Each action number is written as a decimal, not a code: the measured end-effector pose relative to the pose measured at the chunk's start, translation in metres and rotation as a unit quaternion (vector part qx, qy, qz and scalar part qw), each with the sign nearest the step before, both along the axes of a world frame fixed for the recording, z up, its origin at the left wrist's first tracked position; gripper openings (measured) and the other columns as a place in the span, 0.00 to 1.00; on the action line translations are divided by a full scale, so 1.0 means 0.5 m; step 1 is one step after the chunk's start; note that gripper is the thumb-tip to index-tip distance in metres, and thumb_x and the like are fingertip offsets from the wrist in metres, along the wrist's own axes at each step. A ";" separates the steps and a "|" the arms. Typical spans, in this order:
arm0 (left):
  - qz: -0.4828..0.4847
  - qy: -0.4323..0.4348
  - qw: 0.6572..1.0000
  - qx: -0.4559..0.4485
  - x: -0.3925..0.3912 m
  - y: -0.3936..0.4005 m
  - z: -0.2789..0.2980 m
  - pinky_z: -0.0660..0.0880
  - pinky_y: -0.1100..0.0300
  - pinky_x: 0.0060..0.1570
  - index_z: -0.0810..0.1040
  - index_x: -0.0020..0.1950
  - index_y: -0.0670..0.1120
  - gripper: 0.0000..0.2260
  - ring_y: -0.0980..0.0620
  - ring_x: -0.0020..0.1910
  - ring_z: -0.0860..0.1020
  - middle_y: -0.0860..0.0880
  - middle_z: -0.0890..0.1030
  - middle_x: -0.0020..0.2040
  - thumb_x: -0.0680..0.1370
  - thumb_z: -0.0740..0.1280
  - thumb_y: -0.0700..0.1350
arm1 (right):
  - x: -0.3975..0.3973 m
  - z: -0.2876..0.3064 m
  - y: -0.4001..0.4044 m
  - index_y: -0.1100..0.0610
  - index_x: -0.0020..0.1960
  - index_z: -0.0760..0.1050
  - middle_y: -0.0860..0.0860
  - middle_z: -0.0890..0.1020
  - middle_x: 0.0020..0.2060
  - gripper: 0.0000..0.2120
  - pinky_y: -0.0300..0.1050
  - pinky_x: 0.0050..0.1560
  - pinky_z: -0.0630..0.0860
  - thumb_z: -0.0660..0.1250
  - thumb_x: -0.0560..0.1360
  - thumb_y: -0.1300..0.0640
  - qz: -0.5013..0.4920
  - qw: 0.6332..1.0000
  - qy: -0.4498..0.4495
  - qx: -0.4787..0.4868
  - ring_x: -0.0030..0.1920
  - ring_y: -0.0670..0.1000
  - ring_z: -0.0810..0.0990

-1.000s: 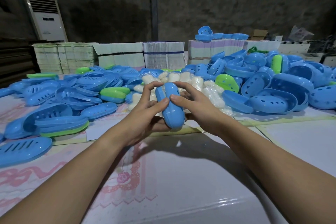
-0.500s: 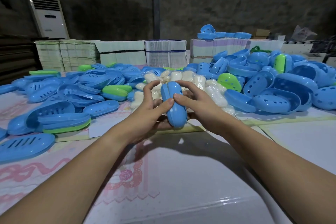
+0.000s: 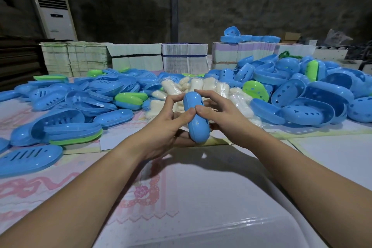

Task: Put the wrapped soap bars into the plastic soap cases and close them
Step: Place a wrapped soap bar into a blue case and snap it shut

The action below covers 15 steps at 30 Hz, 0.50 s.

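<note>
Both hands hold one blue soap case (image 3: 196, 122) on edge above the table's middle. My left hand (image 3: 169, 125) grips it from the left, thumb on its top edge and fingers round its far end. My right hand (image 3: 219, 115) grips it from the right, thumb beside the left thumb. The two halves look pressed together; what is inside is hidden. Behind the hands lies a heap of wrapped white soap bars (image 3: 201, 86). Blue slotted lids (image 3: 60, 96) pile up at the left, deep blue case halves (image 3: 310, 98) at the right.
A few green case parts (image 3: 255, 90) lie among the blue ones. Stacks of flat cartons (image 3: 185, 56) line the table's far edge, some with blue cases on top. A standing air conditioner (image 3: 54, 14) is at the back left. The table (image 3: 201, 197) near me carries a glossy patterned cover.
The gap between the two halves of the case has closed under my thumbs. The case has tilted a little, and the view has drifted slightly.
</note>
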<state>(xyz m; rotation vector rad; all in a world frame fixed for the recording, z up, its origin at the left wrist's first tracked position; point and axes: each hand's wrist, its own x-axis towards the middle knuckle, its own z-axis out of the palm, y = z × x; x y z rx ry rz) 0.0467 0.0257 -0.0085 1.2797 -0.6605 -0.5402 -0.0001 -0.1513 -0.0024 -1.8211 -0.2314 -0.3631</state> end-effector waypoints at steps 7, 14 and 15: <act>0.042 0.020 0.999 -0.008 -0.005 -0.007 0.002 0.84 0.44 0.43 0.71 0.67 0.57 0.20 0.35 0.47 0.85 0.42 0.85 0.55 0.76 0.71 0.50 | 0.002 0.004 0.004 0.43 0.64 0.75 0.51 0.81 0.48 0.19 0.57 0.53 0.80 0.72 0.74 0.48 0.003 0.999 0.006 0.037 0.48 0.49 0.83; 0.047 0.040 0.998 -0.011 -0.001 -0.001 0.006 0.82 0.37 0.49 0.73 0.67 0.57 0.18 0.30 0.54 0.83 0.38 0.84 0.58 0.80 0.69 0.44 | 0.011 -0.001 0.010 0.38 0.61 0.73 0.46 0.82 0.43 0.18 0.59 0.55 0.78 0.70 0.72 0.45 0.016 0.998 0.026 0.047 0.46 0.50 0.83; 0.048 0.038 0.998 -0.011 -0.001 0.000 0.007 0.83 0.39 0.46 0.73 0.67 0.57 0.18 0.31 0.53 0.83 0.39 0.84 0.57 0.80 0.69 0.44 | 0.012 -0.002 0.010 0.36 0.61 0.73 0.47 0.82 0.44 0.18 0.61 0.57 0.77 0.69 0.72 0.45 0.016 0.998 0.029 0.044 0.47 0.51 0.83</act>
